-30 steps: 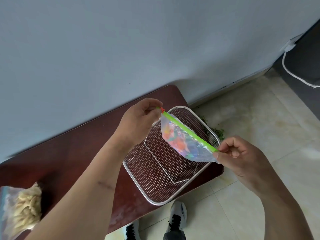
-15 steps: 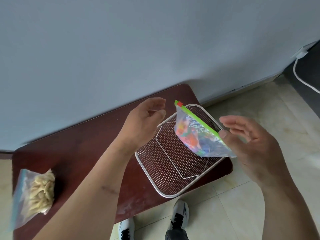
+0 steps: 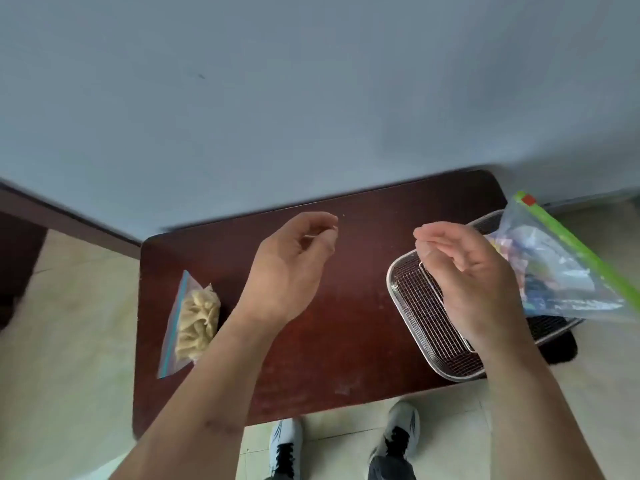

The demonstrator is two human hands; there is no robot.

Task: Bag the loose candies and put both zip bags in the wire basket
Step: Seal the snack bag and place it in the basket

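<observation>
A clear zip bag of colourful candies (image 3: 561, 271) with a green zip strip lies tilted over the right part of the wire basket (image 3: 401, 299), at the table's right end. My right hand (image 3: 474, 282) hovers just left of that bag, above the basket, with its fingers loosely curled and nothing visibly pinched in them. My left hand (image 3: 294, 268) hangs over the middle of the table, fingers apart and holding nothing. A second zip bag with a blue strip, filled with pale yellow pieces (image 3: 195, 317), lies flat on the table's left side.
The dark red-brown table (image 3: 346, 323) stands against a grey wall. The basket overhangs the table's right edge slightly. Tiled floor surrounds the table, and my shoes (image 3: 285, 441) are below its front edge. A dark piece of furniture (image 3: 20, 244) sits at the far left.
My left hand let go of the candy bag's zip end and drew left. The right hand opened and the bag dropped to the right over the basket. The view swung left.
</observation>
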